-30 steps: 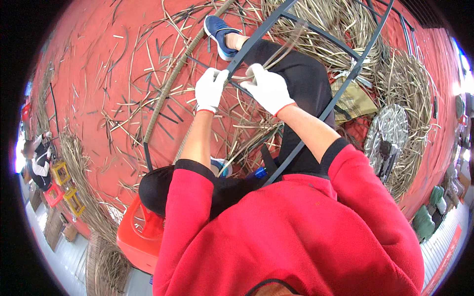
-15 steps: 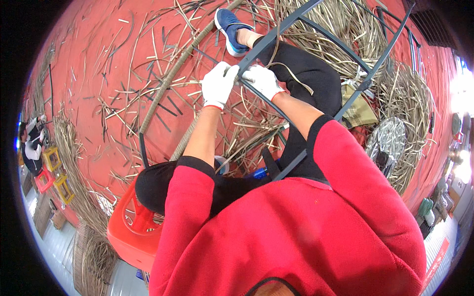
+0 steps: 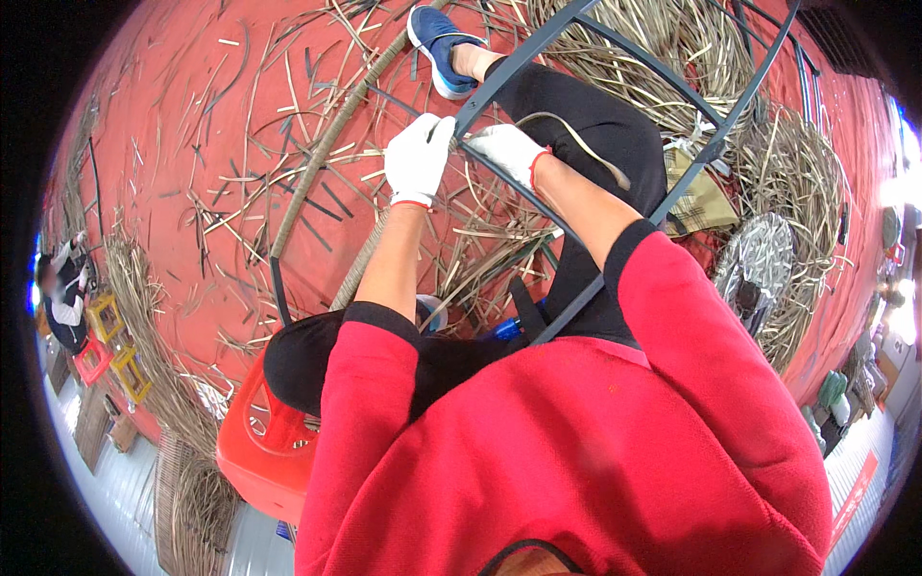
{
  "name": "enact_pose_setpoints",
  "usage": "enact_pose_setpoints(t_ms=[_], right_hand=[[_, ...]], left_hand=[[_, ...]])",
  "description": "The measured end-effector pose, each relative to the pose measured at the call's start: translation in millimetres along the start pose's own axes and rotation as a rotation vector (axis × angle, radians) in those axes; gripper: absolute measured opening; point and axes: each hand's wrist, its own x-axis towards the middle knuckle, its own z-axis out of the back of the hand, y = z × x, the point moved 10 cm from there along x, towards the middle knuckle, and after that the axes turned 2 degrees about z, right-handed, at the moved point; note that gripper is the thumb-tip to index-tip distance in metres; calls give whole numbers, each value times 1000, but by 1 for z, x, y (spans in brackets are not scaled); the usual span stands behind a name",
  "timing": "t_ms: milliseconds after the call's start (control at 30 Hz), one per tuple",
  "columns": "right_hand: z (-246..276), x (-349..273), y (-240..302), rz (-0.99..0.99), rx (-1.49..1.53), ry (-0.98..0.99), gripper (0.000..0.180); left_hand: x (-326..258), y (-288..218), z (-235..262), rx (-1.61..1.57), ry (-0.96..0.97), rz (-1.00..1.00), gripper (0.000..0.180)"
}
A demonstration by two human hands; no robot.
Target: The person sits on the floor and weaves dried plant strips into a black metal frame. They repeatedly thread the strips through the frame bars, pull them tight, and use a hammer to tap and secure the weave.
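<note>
The white-gloved left hand (image 3: 418,160), fingers together, and right hand (image 3: 504,152), fingers curled, their grip impossible to tell, met at one straight-barred metal frame's (image 3: 520,64) left corner; one flat strip (image 3: 622,178) curved right over black trousers (image 3: 615,115); one red plastic stool (image 3: 252,464) stood near left.

Wearer's two hands (image 3: 416,163) (image 3: 509,152), one handled frame (image 3: 519,65)

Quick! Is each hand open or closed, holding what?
Left hand: curled at the dark frame; grip can't be told.
Right hand: at the frame too; grip hidden, can't tell.
</note>
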Motion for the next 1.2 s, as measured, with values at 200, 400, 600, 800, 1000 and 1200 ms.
enact_pose_setpoints(t_ms=[200,400,600,800,1000,1200], right_hand=[[29,-25,41,287,-480,-328,34],[7,3,18,142,-434,-36,43],[15,12,44,170,-937,-30,44],[8,14,35,298,-231,-3,34],[-18,18,3,-20,497,250,13],[-25,3,9,-114,533,263,20]], left_hand=[[4,5,-2,-37,38,3,32],[5,6,-3,-70,37,4,32],[5,4,-2,-58,36,-5,29],[4,3,-1,-62,32,-9,31],[4,2,0,-36,32,-21,30],[3,5,-2,-114,76,37,31]])
